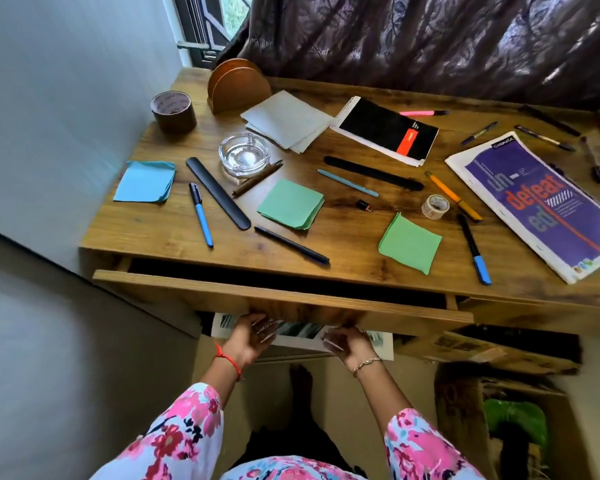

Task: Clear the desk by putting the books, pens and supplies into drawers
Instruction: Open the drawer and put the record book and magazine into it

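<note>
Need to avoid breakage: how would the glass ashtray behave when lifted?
The glass ashtray looks thick-walled, so probably heavy for its size. Low and wide, it seems unlikely to tip or roll. Smooth glass may slip and chip if dropped.

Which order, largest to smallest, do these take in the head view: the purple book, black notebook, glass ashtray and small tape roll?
1. purple book
2. black notebook
3. glass ashtray
4. small tape roll
The book lies nearer the camera, but its lead is plain.
</note>
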A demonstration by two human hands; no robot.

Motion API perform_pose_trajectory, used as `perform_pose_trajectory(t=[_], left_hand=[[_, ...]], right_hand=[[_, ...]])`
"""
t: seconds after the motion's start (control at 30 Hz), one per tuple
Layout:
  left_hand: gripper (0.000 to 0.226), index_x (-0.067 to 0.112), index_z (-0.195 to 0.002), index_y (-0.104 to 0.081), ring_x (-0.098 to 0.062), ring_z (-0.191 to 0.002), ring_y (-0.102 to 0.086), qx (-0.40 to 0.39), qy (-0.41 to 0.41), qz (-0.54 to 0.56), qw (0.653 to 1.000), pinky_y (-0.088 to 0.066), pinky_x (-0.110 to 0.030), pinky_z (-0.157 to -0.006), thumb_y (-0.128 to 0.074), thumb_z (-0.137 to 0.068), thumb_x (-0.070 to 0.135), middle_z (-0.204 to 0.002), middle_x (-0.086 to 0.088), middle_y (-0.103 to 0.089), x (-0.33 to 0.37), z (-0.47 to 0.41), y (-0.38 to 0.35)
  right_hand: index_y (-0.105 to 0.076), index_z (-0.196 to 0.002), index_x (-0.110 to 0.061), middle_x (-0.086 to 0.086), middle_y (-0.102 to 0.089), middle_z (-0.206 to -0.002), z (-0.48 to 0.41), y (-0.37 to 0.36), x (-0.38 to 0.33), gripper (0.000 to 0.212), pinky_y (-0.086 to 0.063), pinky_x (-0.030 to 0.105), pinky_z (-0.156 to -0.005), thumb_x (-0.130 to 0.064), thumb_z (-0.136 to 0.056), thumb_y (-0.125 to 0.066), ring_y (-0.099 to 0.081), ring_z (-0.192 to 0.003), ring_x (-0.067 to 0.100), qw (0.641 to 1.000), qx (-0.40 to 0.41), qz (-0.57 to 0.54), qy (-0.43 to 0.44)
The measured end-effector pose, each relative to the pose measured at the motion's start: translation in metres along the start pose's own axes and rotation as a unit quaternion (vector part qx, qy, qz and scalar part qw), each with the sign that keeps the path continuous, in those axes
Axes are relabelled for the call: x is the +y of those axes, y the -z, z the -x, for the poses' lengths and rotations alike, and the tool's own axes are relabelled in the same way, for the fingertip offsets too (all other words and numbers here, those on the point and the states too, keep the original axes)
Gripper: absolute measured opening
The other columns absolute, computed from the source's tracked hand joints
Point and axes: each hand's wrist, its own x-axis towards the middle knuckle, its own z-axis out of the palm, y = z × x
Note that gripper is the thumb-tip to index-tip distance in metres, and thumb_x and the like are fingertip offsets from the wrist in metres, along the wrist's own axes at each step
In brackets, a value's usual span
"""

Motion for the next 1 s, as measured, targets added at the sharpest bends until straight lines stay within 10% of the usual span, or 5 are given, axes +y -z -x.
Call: perform_pose_trajectory(t=[0.13, 0.33, 0.5, 0.63, 1.0], left_hand=[[0.019, 0.010, -0.107, -0.056, -0.016, -0.091, -0.055, -0.053, -0.074, -0.395, 0.914, -0.041, -0.021, -0.071, -0.047, -0.094, 0.021, -0.109, -0.011, -0.060, 0.000, 0.031, 0.026], [0.013, 0.016, -0.096, -0.072, -0.003, -0.085, -0.065, -0.157, -0.423, -0.575, 0.683, -0.055, -0.020, -0.078, -0.064, -0.085, 0.016, -0.092, 0.002, -0.071, 0.032, 0.078, 0.025], [0.020, 0.010, -0.103, -0.071, -0.013, -0.094, -0.062, -0.070, -0.547, -0.625, 0.552, -0.053, -0.028, -0.083, -0.063, -0.085, 0.015, -0.105, -0.004, -0.068, 0.042, 0.073, 0.024], [0.021, 0.012, -0.100, -0.072, -0.008, -0.090, -0.062, -0.074, -0.460, -0.626, 0.625, -0.052, -0.025, -0.082, -0.067, -0.081, 0.019, -0.097, -0.003, -0.072, 0.052, 0.070, 0.024], [0.014, 0.015, -0.088, -0.076, -0.007, -0.076, -0.062, -0.117, -0.313, -0.742, 0.581, -0.048, -0.017, -0.064, -0.075, -0.074, 0.020, -0.076, 0.007, -0.067, 0.057, 0.088, 0.017]], right_hand=[[-0.069, -0.093, -0.009, 0.003, -0.066, -0.085, 0.049, 0.002, 0.012, 0.012, -0.045, 0.018, -0.065, -0.010, -0.087, -0.058, -0.060, -0.078, 0.013, 0.867, -0.041, 0.431, 0.246], [-0.067, -0.107, -0.005, 0.007, -0.066, -0.109, 0.091, -0.015, 0.001, 0.026, -0.043, 0.024, -0.100, -0.004, -0.081, -0.066, -0.055, -0.109, 0.016, 0.627, 0.000, 0.488, 0.608], [-0.068, -0.109, -0.010, 0.004, -0.071, -0.107, 0.087, -0.017, -0.015, 0.024, -0.049, 0.011, -0.079, -0.017, -0.086, -0.062, -0.064, -0.099, 0.010, 0.696, -0.045, 0.535, 0.476], [-0.070, -0.104, -0.013, 0.003, -0.073, -0.101, 0.089, -0.023, -0.023, 0.023, -0.041, 0.005, -0.065, -0.020, -0.083, -0.066, -0.058, -0.085, 0.002, 0.728, -0.025, 0.544, 0.416], [-0.075, -0.088, -0.009, 0.004, -0.072, -0.087, 0.110, -0.030, -0.018, 0.014, -0.046, 0.016, -0.060, -0.015, -0.076, -0.073, -0.056, -0.076, 0.006, 0.703, -0.063, 0.635, 0.314]])
